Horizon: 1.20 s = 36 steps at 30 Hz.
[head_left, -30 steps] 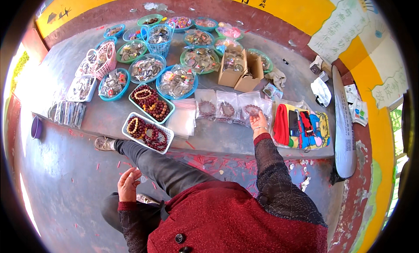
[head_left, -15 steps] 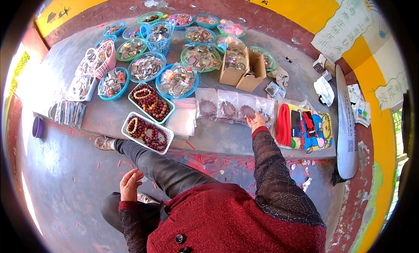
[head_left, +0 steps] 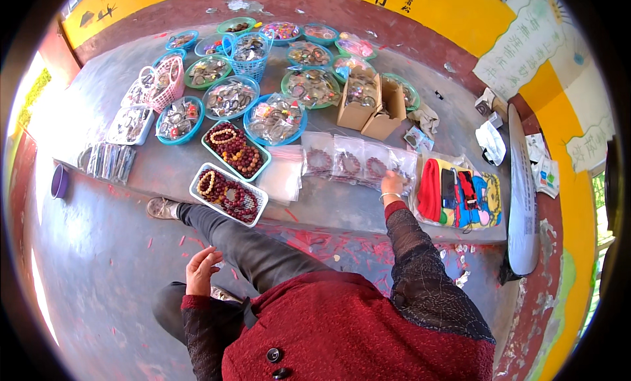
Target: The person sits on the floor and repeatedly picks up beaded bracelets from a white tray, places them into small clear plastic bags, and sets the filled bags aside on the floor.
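My right hand (head_left: 392,182) reaches to the right end of a row of clear bags (head_left: 347,161) holding beaded bracelets. Its fingers are drawn together at the lower edge of the last bag; what lies between them is hidden. A dark red bracelet (head_left: 376,167) shows in the bag just left of this hand. My left hand (head_left: 202,269) hangs over my bent leg, empty, fingers loosely curved and apart. Flat clear bags (head_left: 281,177) lie stacked at the row's left end. Beside them, a white basket (head_left: 261,213) and a green-rimmed basket (head_left: 265,165) hold beaded bracelets.
Round baskets of small bagged goods, including a blue one (head_left: 304,126), crowd the back of the ledge. Two cardboard boxes (head_left: 384,126) stand behind the row. Folded colourful cloth (head_left: 430,184) lies to the right. A purple bucket (head_left: 60,182) stands at far left.
My right hand has shifted slightly right, from the third bracelet bag to the last one, and turned more back-up. My left hand stays nearly in place. The view has tilted slightly.
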Available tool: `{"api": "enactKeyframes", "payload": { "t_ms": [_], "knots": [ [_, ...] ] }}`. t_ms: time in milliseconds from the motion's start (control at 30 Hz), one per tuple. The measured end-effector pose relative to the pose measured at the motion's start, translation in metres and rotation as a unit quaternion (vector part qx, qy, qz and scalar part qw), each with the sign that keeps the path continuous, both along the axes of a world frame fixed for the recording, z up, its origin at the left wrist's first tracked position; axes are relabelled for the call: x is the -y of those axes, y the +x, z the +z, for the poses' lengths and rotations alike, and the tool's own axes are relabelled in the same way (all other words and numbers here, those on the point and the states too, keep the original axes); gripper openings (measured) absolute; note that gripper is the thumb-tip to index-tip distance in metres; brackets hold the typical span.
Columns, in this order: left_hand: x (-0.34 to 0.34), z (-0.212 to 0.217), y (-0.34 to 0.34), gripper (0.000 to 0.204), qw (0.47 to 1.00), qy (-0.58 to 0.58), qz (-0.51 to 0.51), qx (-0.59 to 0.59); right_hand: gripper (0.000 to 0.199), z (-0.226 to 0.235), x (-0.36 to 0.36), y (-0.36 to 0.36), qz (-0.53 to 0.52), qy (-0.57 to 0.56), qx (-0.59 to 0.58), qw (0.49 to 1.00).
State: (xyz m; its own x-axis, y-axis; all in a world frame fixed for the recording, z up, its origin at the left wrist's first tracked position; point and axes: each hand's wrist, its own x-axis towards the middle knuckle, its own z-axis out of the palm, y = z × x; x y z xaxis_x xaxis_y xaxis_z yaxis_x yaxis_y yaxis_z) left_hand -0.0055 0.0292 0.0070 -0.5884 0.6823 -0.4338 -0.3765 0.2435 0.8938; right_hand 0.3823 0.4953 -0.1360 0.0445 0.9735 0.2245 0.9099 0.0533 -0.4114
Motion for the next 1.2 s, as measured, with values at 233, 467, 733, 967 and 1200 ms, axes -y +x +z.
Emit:
{"api": "enactKeyframes", "payload": {
  "t_ms": [233, 467, 733, 967, 1200],
  "knots": [
    [0.005, 0.001, 0.000, 0.026, 1.000, 0.022, -0.010, 0.006, 0.029, -0.005, 0.006, -0.010, 0.031, -0.127, 0.122, 0.984],
    [0.013, 0.001, -0.002, 0.024, 0.999, 0.039, 0.007, -0.007, 0.022, 0.029, 0.036, -0.064, 0.119, 0.001, 0.000, 0.993],
    [0.014, 0.000, -0.005, 0.029, 0.998, 0.011, 0.067, -0.001, 0.034, 0.017, 0.121, -0.162, 0.290, -0.204, -0.008, 0.935],
    [0.015, -0.004, -0.007, 0.031, 0.998, -0.007, 0.068, -0.010, 0.025, -0.031, 0.157, -0.222, 0.001, -0.478, -0.309, 0.822],
    [0.012, -0.010, -0.012, 0.030, 0.998, -0.008, 0.064, -0.007, 0.017, -0.017, 0.150, -0.244, -0.064, -0.452, -0.344, 0.820]
  ]
}}
